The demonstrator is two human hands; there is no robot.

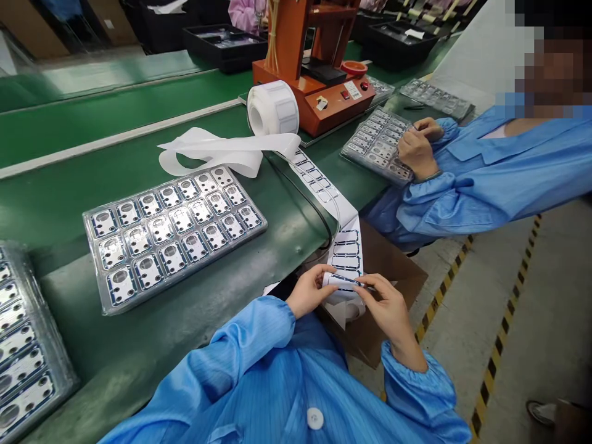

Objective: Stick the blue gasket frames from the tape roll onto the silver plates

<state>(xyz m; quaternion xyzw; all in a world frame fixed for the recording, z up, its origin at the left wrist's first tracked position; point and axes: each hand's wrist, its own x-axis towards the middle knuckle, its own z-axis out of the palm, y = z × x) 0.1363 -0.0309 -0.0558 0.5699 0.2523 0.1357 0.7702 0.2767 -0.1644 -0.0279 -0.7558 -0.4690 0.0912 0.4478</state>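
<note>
My left hand point(309, 290) pinches the lower end of a white backing strip point(346, 246) that carries blue frame-shaped stickers. My right hand point(387, 303) meets it from the right, fingers pinched on the same strip at one sticker. The strip runs up over the table edge to a white label roll point(272, 108). A clear tray point(173, 231) of small blue-and-silver parts lies on the green table to the left of my hands. Both hands hover past the table's near edge, above a brown cardboard box point(393, 271).
A loose curl of spent white liner point(217, 151) lies behind the tray. An orange press machine point(324, 68) stands at the back. A co-worker in blue on the right has hands point(419, 148) on another parts tray point(377, 145). More trays point(21, 345) sit far left.
</note>
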